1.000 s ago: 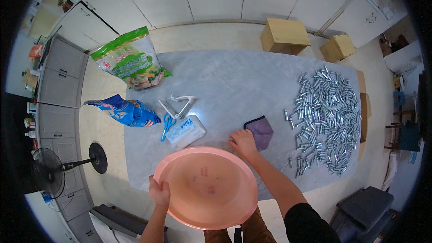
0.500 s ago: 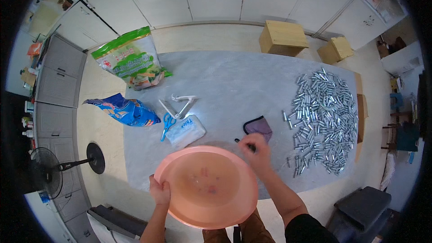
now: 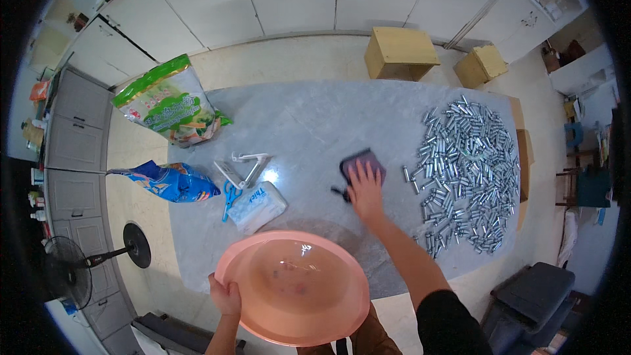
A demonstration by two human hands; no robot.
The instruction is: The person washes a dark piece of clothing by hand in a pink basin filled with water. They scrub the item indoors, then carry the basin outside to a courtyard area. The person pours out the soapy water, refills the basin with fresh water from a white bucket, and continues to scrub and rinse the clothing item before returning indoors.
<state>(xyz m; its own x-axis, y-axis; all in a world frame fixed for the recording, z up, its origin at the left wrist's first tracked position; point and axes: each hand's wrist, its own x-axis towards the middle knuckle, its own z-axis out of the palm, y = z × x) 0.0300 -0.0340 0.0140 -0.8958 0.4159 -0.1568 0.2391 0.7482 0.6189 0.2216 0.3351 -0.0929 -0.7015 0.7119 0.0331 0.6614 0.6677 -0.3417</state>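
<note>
A wide pink plastic basin with liquid in it is at the table's near edge, partly beyond it. My left hand grips its left rim, thumb over the edge. Past the basin, my right hand lies with its fingers spread on a purple-grey cloth with a dark border, pressing it to the tabletop. Beside the wrist is a small black thing, its kind unclear.
Many silver bolts cover the table's right side. At left lie a white package, blue scissors, a white folding stand, a blue bag and a green-white bag. A fan stands further left.
My right hand has come down, from closed and blurred above the cloth to spread flat on it. The view has shifted slightly; my left hand still holds the basin.
</note>
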